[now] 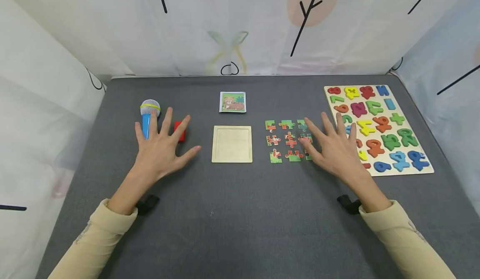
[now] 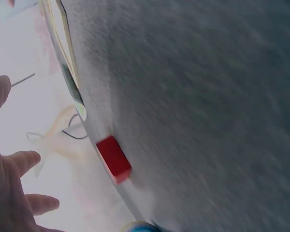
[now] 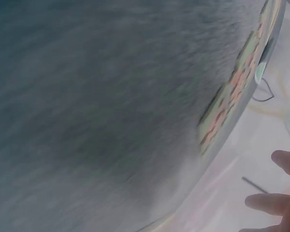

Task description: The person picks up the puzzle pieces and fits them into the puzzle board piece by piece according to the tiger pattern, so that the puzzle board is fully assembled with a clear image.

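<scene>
In the head view my left hand (image 1: 159,152) is spread with straight fingers over the left side of the table, holding nothing. It overlaps a blue toy microphone (image 1: 146,122) with a grey head and a red block (image 1: 182,131). My right hand (image 1: 335,147), also spread and empty, overlaps the right edge of the jigsaw pieces and the left edge of the letter board. Several jigsaw pieces (image 1: 294,156) in green and red lie in rows. Between the hands sits a bare wooden puzzle tray (image 1: 232,144). The left wrist view shows the red block (image 2: 114,157) beyond my fingers.
A small picture card (image 1: 232,102) with a brown animal lies behind the wooden tray. On the right, a wooden letter board (image 1: 425,171) holds colourful letters. The grey table (image 1: 240,224) is bordered by white cloth walls (image 1: 123,24) at the back and both sides.
</scene>
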`<state>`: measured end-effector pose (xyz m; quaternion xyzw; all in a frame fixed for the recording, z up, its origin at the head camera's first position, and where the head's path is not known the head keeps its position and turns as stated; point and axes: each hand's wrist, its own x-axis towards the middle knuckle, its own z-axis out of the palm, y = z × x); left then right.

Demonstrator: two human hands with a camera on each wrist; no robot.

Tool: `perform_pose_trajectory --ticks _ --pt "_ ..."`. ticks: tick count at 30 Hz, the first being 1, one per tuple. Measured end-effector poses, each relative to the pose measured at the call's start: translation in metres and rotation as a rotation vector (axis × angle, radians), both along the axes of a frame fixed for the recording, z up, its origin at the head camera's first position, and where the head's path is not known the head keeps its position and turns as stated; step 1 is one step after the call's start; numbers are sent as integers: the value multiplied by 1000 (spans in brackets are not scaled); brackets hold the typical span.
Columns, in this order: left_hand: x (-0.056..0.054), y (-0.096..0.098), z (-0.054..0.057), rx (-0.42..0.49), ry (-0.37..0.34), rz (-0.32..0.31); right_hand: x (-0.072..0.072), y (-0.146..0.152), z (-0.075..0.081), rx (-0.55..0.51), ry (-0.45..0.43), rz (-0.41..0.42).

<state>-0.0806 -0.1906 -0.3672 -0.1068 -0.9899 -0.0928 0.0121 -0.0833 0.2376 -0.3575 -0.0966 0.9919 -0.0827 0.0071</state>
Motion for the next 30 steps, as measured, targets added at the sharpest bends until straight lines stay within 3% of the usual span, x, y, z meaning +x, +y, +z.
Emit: perform_pose_trajectory --ticks 8,17,25,30 --pt "-8 21 -3 -9 -25 -39 -13 -22 2 -16 8 72" --pt "-16 44 -3 22 -133 -144 -34 -52 2 -18 -23 157" --pt "-25 58 -4 74 -255 -220 -51 -72 2 -26 -99 195" --pt "-31 59 -5 67 -288 -240 -61 -78 0 -41 -161 199"
